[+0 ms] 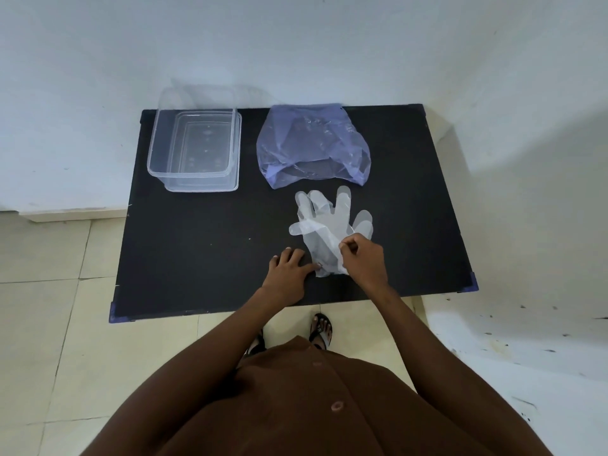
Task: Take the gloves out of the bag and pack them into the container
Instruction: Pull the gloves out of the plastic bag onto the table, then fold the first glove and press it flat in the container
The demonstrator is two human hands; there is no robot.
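Note:
Clear plastic gloves (329,222) lie flat on the black table (204,245), fingers pointing away from me, just in front of the blue plastic bag (312,146). My right hand (363,261) pinches the cuff edge of the gloves between thumb and fingers. My left hand (289,269) rests flat on the table, its fingertips touching the cuff's left side. The clear plastic container (194,149) stands open at the table's back left, with nothing inside it.
The container's clear lid (197,97) leans against the white wall behind it. The table sits against the wall on a tiled floor. My sandalled feet (320,330) show below the table's front edge.

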